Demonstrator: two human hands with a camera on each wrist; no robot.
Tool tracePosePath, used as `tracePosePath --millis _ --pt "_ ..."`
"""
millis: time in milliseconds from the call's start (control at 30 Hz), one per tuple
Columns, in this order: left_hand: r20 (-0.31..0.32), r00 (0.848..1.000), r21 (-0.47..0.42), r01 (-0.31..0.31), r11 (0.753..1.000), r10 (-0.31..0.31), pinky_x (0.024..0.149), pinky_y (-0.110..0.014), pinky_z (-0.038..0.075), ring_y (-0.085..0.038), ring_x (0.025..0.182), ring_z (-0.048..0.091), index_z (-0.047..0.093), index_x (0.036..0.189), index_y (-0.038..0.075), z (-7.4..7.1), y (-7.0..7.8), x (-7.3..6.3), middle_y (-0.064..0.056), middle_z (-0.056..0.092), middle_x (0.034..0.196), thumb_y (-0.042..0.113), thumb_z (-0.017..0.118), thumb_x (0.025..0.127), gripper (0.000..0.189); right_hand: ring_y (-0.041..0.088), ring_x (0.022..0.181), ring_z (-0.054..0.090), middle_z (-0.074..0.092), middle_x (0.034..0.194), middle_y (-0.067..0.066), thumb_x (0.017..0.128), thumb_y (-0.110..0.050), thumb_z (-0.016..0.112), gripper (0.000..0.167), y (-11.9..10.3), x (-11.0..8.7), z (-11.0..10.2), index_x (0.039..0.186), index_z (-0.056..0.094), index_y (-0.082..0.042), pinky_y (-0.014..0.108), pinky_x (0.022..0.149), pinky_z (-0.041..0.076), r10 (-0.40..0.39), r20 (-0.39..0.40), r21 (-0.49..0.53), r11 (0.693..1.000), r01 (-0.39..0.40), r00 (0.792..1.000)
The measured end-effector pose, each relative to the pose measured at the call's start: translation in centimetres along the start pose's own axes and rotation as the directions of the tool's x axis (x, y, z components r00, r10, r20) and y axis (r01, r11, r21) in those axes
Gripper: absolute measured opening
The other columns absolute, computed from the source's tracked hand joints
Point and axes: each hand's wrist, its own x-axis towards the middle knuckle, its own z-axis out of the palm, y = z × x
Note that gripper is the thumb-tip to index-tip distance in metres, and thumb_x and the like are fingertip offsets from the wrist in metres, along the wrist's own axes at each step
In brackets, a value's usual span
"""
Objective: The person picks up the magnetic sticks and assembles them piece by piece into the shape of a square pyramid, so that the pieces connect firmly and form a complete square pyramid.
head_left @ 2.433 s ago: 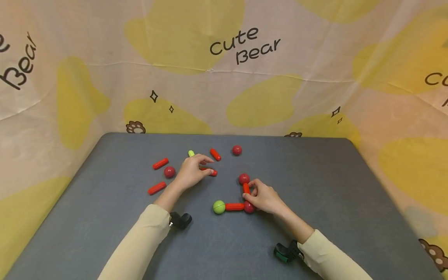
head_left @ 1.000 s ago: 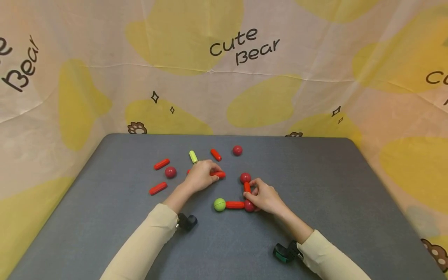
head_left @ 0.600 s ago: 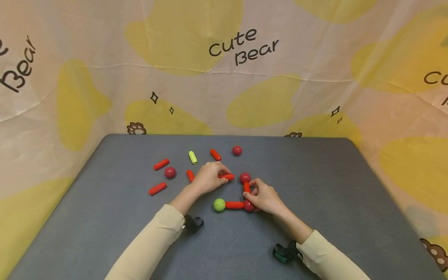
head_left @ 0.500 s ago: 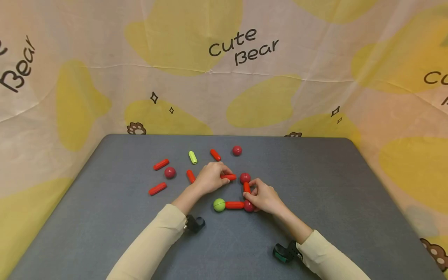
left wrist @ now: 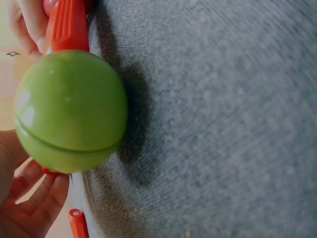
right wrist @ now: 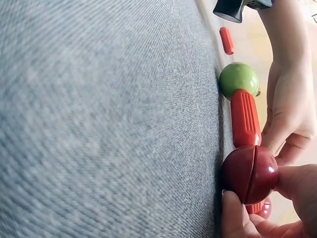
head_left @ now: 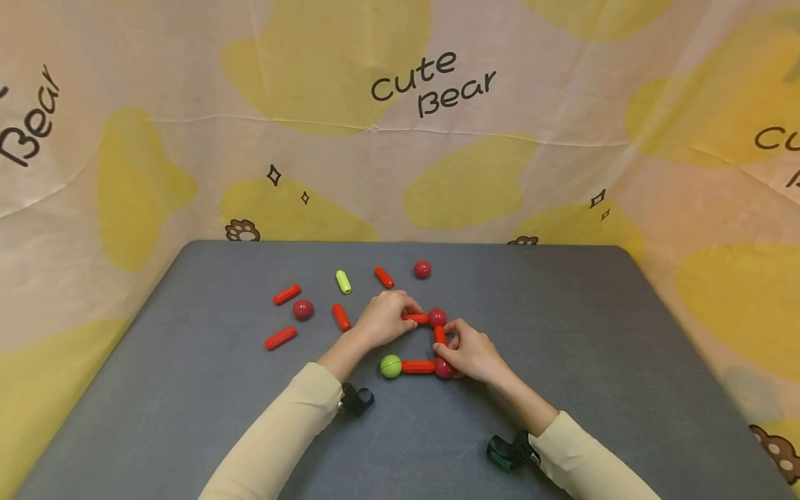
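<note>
My left hand (head_left: pixel 381 321) pinches a red ribbed rod (head_left: pixel 417 319), whose right end meets the far red ball (head_left: pixel 437 317). A second red rod (head_left: pixel 440 336) links that ball to a near red ball (head_left: pixel 443 368). My right hand (head_left: pixel 473 353) grips around this rod and the near ball; in the right wrist view, thumb and fingers lie against the near ball (right wrist: pixel 250 173). From there a third red rod (head_left: pixel 417 367) runs left to a green ball (head_left: pixel 390 367). The green ball (left wrist: pixel 72 111) hides part of the left fingers in the left wrist view.
Loose on the grey table (head_left: pixel 562 312) lie several red rods, one of them (head_left: pixel 341 317) just left of my left hand. A lime-green rod (head_left: pixel 343 282), a red ball (head_left: pixel 303 310) and another red ball (head_left: pixel 422 269) lie beyond. A patterned cloth (head_left: pixel 400 173) hangs behind.
My left hand has picked up a red rod and carried it rightward until its end meets the far red ball. My right hand keeps its grip in nearly the same place.
</note>
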Motion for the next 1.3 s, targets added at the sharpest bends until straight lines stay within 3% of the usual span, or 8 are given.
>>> tracePosePath --millis 233,433,567,667,800,1300 --pt "0.002 1.0 -0.001 0.008 1.0 -0.008 0.068 -0.03 0.046 -0.014 0.076 0.059 0.073 0.093 0.016 0.0 0.0 0.0 0.002 0.064 0.086 0.015 0.072 0.077 0.016 0.012 0.043 0.056 0.061 0.069 -0.001 0.084 -0.024 0.065 0.035 0.0 0.3 -0.3 0.111 0.053 -0.003 0.027 0.045 0.045 0.005 -0.007 0.003 1.0 -0.005 1.0" --pt "0.009 1.0 -0.004 0.018 1.0 -0.018 0.068 -0.03 0.047 -0.014 0.076 0.059 0.073 0.094 0.016 0.1 -0.1 0.0 0.002 0.065 0.086 0.015 0.072 0.077 0.017 0.015 0.048 0.061 0.065 0.087 0.008 0.086 -0.022 0.061 0.04 0.0 1.2 -0.9 0.119 0.049 -0.001 0.027 0.05 0.049 0.012 -0.034 0.039 0.999 -0.011 0.999" --pt "0.013 1.0 -0.005 0.015 1.0 -0.015 0.068 -0.03 0.047 -0.014 0.076 0.058 0.073 0.095 0.015 0.1 -0.2 0.1 0.001 0.065 0.086 0.014 0.072 0.078 0.017 0.016 0.05 0.063 0.065 0.1 0.014 0.086 -0.022 0.062 0.044 -0.2 1.8 -1.0 0.122 0.049 -0.002 0.029 0.057 0.052 -0.004 -0.047 0.038 0.999 0.006 0.999" --pt "0.013 1.0 -0.003 0.009 1.0 -0.009 0.067 -0.029 0.046 -0.013 0.075 0.058 0.073 0.094 0.015 0.1 -0.2 0.1 0.001 0.064 0.086 0.014 0.072 0.078 0.017 0.018 0.063 0.065 0.064 0.104 0.015 0.085 -0.022 0.064 0.042 -0.4 2.2 -0.9 0.12 0.053 -0.002 0.034 0.067 0.052 -0.044 -0.071 -0.016 0.999 0.043 0.996" --pt "0.012 1.0 -0.007 0.009 1.0 -0.009 0.066 -0.028 0.046 -0.011 0.073 0.059 0.073 0.093 0.015 0.1 -0.1 0.1 0.002 0.063 0.086 0.013 0.072 0.077 0.016 0.022 0.08 0.062 0.065 0.102 0.015 0.084 -0.022 0.066 0.039 -0.6 2.7 -0.6 0.116 0.057 -0.003 0.039 0.074 0.049 -0.076 -0.091 -0.077 0.995 0.069 0.993" --pt "0.023 1.0 -0.014 0.016 1.0 -0.016 0.066 -0.028 0.047 -0.012 0.074 0.059 0.072 0.094 0.015 0.0 0.0 0.1 0.002 0.063 0.087 0.013 0.072 0.077 0.017 0.022 0.078 0.056 0.064 0.088 0.011 0.082 -0.021 0.067 0.033 -0.6 3.4 -0.5 0.111 0.062 -0.006 0.032 0.064 0.044 -0.081 -0.109 -0.11 0.992 0.07 0.991"
